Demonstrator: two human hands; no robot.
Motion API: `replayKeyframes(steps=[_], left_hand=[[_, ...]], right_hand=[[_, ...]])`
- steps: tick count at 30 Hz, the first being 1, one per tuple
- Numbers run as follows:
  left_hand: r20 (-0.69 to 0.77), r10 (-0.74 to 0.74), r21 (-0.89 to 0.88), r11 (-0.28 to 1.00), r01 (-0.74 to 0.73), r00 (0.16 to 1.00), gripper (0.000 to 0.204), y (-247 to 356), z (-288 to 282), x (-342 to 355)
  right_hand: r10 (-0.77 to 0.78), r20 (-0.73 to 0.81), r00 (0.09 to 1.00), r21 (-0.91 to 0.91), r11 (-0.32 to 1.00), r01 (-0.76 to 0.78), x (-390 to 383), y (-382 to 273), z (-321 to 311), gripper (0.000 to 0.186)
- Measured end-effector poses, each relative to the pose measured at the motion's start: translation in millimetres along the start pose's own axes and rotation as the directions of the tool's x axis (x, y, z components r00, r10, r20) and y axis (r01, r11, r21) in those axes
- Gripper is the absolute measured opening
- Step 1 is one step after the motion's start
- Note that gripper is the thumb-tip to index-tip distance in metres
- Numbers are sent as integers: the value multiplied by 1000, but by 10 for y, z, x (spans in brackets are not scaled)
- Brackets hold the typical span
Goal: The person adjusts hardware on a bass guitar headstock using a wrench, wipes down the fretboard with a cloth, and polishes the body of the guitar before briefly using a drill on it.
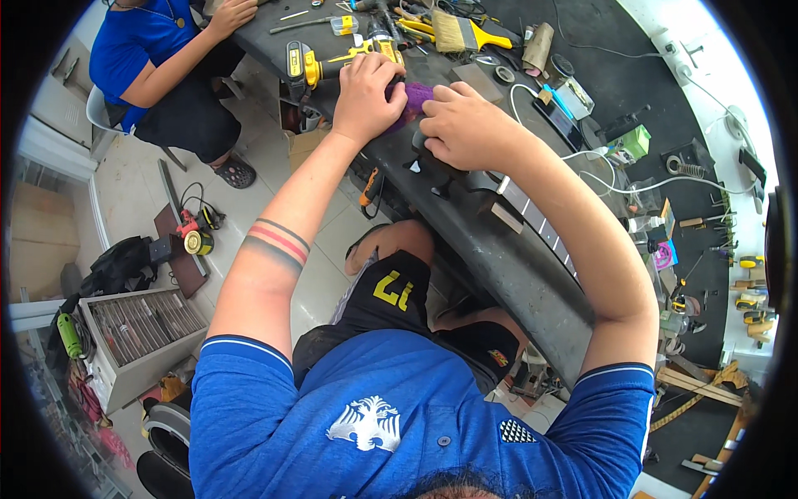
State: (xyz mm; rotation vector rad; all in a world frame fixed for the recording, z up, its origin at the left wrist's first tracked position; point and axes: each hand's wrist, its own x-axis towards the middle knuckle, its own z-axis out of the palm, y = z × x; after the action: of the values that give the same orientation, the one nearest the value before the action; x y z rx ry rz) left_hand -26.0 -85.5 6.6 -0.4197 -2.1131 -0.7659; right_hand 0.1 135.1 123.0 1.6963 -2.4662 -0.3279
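Note:
Between my hands, at the edge of the dark workbench [540, 283], is a fuzzy purple piece [420, 96] that looks like cloth or a scouring pad. My left hand [368, 96] is closed at its left end, fingers curled over. At its right end my right hand [465, 125] is closed too, knuckles up. Something dark lies under the right hand; its kind is hidden. Just beyond my left hand a yellow-and-black cordless drill [332, 62] lies on the bench. Past it is a wide paintbrush [455, 33] with a yellow handle.
Another person's arm [179, 62] rests at the bench's far left. A phone [559, 123], a green box [633, 143], white cables and many small tools crowd the right side. A drawer cabinet [145, 328] and a red power tool [187, 220] stand on the left.

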Motion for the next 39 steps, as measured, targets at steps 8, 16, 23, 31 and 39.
replayKeyframes(steps=[8, 16, 23, 31, 39], left_hand=[[8, 1, 0, 1000, -1, 1000, 21, -5, -20, -22], [11, -13, -1, 1000, 13, 1000, 21, 2, -60, -2], [31, -24, -6, 1000, 25, 999, 22, 16, -31, 22], [21, -17, -6, 1000, 17, 1000, 22, 43, -57, -12], [22, -20, -7, 1000, 20, 1000, 21, 21, -49, -18]], right_hand=[[7, -47, 999, 38, 999, -5, -8, -20, -27, 25], [0, -59, 998, -16, 1000, -1, 61, -67, -2, 28], [77, -142, 987, -20, 997, -81, 27, -27, -65, 26], [4, -85, 996, -35, 999, -7, 27, -125, -44, 17], [9, -70, 998, -32, 999, -11, -1, -120, -24, 21]])
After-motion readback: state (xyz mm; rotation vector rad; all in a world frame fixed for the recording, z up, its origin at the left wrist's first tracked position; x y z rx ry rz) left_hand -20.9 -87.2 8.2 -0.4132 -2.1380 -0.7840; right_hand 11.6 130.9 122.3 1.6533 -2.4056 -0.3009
